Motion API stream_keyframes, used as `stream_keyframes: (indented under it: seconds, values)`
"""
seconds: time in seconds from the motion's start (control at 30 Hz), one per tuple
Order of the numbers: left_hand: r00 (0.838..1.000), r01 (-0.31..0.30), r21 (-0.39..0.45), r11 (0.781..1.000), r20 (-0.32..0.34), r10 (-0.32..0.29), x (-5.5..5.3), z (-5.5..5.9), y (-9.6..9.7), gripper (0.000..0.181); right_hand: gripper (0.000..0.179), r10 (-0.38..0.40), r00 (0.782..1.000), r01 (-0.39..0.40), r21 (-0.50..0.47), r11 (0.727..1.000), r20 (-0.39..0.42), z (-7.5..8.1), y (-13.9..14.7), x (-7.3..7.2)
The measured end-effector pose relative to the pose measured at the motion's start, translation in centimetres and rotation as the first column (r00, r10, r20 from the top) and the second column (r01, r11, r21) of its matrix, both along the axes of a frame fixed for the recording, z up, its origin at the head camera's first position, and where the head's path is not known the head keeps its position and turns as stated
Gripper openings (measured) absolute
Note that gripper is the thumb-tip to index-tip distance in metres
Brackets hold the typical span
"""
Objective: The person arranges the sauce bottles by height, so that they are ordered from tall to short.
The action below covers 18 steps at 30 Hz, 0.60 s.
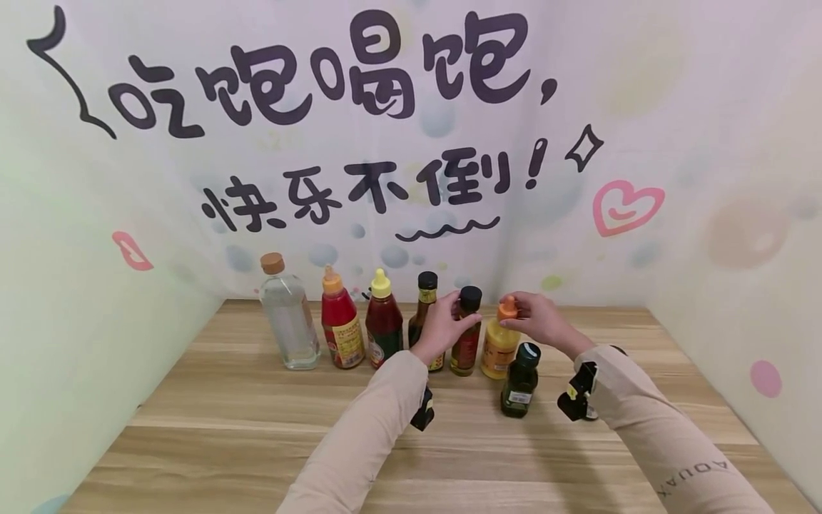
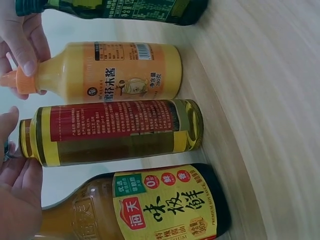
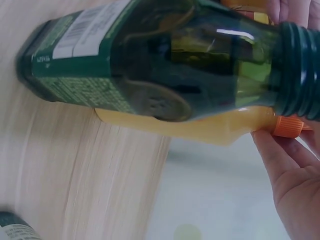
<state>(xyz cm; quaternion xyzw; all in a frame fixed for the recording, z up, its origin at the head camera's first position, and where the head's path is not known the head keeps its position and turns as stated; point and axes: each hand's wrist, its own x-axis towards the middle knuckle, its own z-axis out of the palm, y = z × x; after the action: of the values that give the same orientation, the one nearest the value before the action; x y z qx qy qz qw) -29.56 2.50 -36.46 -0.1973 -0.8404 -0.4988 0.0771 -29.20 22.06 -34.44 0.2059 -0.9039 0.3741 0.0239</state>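
Observation:
My left hand (image 1: 440, 327) pinches the neck of a slim oil bottle (image 1: 464, 351) with a black cap and red label, which stands upright. Beside it, my right hand (image 1: 544, 318) pinches the orange cap of a yellow mustard bottle (image 1: 498, 350), also upright. In the left wrist view, fingers and thumb are on both necks. A dark green bottle (image 1: 519, 385) stands in front of the mustard and covers much of it in the right wrist view. Left of the oil bottle is a soy sauce bottle (image 2: 170, 205), partly hidden by my left hand in the head view.
Further left along the wooden table (image 1: 244, 435) stand a dark red bottle with a yellow tip (image 1: 384, 323), a red squeeze bottle (image 1: 342, 325) and a large clear bottle (image 1: 289, 321). A printed cloth (image 1: 385, 235) hangs behind. Another dark green container (image 3: 17, 227) shows partly in the right wrist view.

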Motion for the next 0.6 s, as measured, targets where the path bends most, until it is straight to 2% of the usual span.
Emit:
stream_keyframes:
  seconds: [0.17, 0.4, 0.6]
  values:
    - [1.0, -0.012, -0.011, 1.0, -0.002, 0.012, 0.04, -0.01, 0.09, 0.036, 0.037, 0.007, 1.0, -0.007, 0.018, 1.0, -0.008, 0.16, 0.09, 0.17]
    - [0.999, -0.038, -0.08, 0.996, -0.004, 0.038, 0.33, 0.3, 0.1, 0.047, 0.043, 0.017, 1.0, -0.017, 0.041, 0.999, 0.002, 0.4, 0.11, 0.55]
    - [1.0, -0.021, -0.074, 0.997, 0.008, 0.021, 0.45, 0.3, 0.14, 0.046, 0.046, 0.0, 1.0, 0.0, 0.029, 1.0, 0.021, 0.83, 0.22, 0.93]
